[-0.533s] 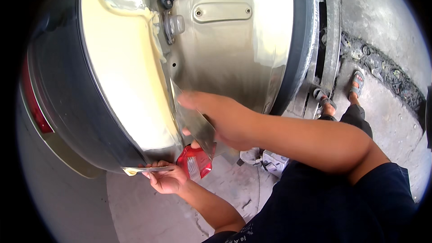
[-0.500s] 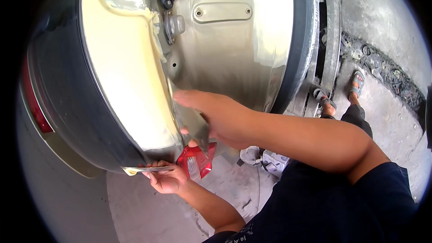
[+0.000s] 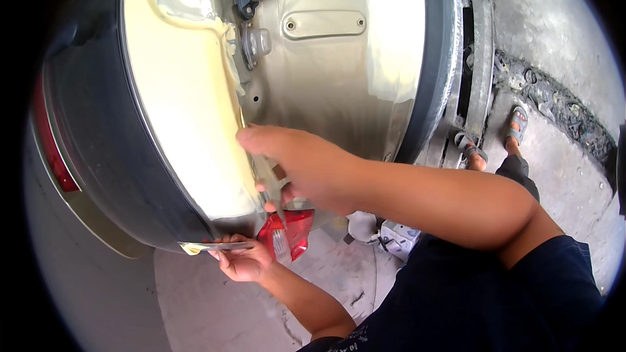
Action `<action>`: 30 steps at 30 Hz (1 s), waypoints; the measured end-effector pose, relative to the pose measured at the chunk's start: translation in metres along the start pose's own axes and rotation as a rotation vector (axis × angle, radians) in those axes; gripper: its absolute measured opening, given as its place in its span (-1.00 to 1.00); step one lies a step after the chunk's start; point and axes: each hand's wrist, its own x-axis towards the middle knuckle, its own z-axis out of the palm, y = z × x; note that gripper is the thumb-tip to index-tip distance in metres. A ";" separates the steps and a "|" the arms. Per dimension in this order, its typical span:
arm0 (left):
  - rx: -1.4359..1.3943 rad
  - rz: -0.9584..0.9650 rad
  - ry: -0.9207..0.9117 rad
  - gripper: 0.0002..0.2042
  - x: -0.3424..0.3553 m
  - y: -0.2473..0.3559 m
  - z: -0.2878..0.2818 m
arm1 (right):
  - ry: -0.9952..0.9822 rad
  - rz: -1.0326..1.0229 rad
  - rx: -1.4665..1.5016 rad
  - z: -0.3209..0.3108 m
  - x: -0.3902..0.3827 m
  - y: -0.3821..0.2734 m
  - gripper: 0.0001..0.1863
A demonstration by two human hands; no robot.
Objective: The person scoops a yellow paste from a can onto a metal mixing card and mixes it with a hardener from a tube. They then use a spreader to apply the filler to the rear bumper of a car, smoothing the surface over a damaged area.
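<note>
Currently: filler being spread on car body panel

Right hand [image 3: 306, 166] is pressing a thin flat spreader blade [image 3: 267, 179] against the pale cream filler patch [image 3: 189, 111] on the curved car panel [image 3: 332, 91]. Fingers are closing around the blade's upper end; the blade is running down along the right edge of the patch, touching it. Left hand [image 3: 242, 259] is holding a second flat blade [image 3: 212, 246] level just under the panel's lower edge, fingers gripping it from below, a smear of cream filler showing at its left tip. Red tail lamp [image 3: 287, 231] is sitting just right of that hand, between both hands.

Judging by this, the step in hand is skimming the filler edge near the lamp. Next move is probably calling for an even, steady pull along the patch border without dragging filler onto the lamp lens, with the lower blade catching excess.

Hard to make out: the spreader's lower tip is merging with the lamp, so exact contact there is unclear. Right palm is hiding most of the grip. Small pale containers [image 3: 381, 231] on the concrete floor [image 3: 215, 300] are partly blocked by the forearm. Sandalled feet [image 3: 495, 140] at far right are cut off at the ankle.
</note>
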 end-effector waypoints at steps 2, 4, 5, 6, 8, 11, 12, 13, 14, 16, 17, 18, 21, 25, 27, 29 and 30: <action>0.017 0.014 0.007 -0.64 0.001 -0.001 0.004 | 0.006 -0.044 -0.111 0.007 -0.003 0.002 -0.43; 0.021 0.019 0.013 -0.64 -0.001 -0.001 0.002 | 0.017 -0.083 -0.139 0.009 -0.012 0.008 -0.50; 0.013 0.015 0.011 -0.64 -0.001 0.000 0.001 | 0.022 -0.103 -0.152 0.008 -0.016 0.009 -0.52; 0.003 0.014 0.006 -0.64 0.000 0.000 0.001 | 0.056 -0.085 -0.112 0.005 -0.017 0.010 -0.53; 0.000 0.011 -0.007 -0.64 0.000 0.001 0.000 | 0.122 -0.051 -0.031 -0.001 -0.017 0.014 -0.53; 0.000 0.007 -0.031 -0.64 -0.001 0.002 -0.003 | 0.059 0.001 0.060 -0.011 -0.006 0.004 -0.37; -0.001 0.005 -0.045 -0.64 0.001 0.002 -0.002 | 0.046 0.032 0.033 -0.007 -0.001 0.003 -0.40; 0.000 0.008 -0.028 -0.64 0.001 0.001 0.000 | 0.046 -0.008 -0.041 -0.002 0.001 0.004 -0.40; 0.002 0.011 -0.010 -0.64 0.001 -0.001 0.003 | 0.046 -0.048 -0.116 0.005 0.001 0.006 -0.40; 0.009 0.011 0.010 -0.64 0.000 -0.001 0.003 | 0.035 -0.128 -0.238 0.015 -0.003 0.013 -0.37; 0.011 0.007 0.007 -0.64 0.000 -0.001 0.002 | 0.026 -0.165 -0.294 0.014 -0.005 0.017 -0.37; 0.013 0.003 0.004 -0.64 0.001 0.000 0.001 | 0.016 -0.203 -0.351 0.013 -0.007 0.021 -0.36; 0.007 0.007 -0.018 -0.65 -0.001 0.003 -0.001 | 0.073 -0.154 -0.281 0.012 -0.018 0.025 -0.36; -0.032 -0.033 -0.045 -0.67 0.001 0.002 -0.006 | 0.005 -0.045 -0.068 0.006 -0.021 0.020 -0.34; -0.027 -0.050 -0.056 -0.68 0.002 0.002 0.000 | -0.018 -0.151 -0.127 0.015 -0.004 0.037 -0.31; 0.092 0.021 0.115 -0.67 -0.001 -0.001 0.007 | 0.008 -0.147 -0.243 0.022 -0.001 0.043 -0.30; 0.152 0.055 0.202 -0.67 -0.002 -0.002 0.008 | 0.045 -0.141 -0.292 0.025 -0.003 0.044 -0.29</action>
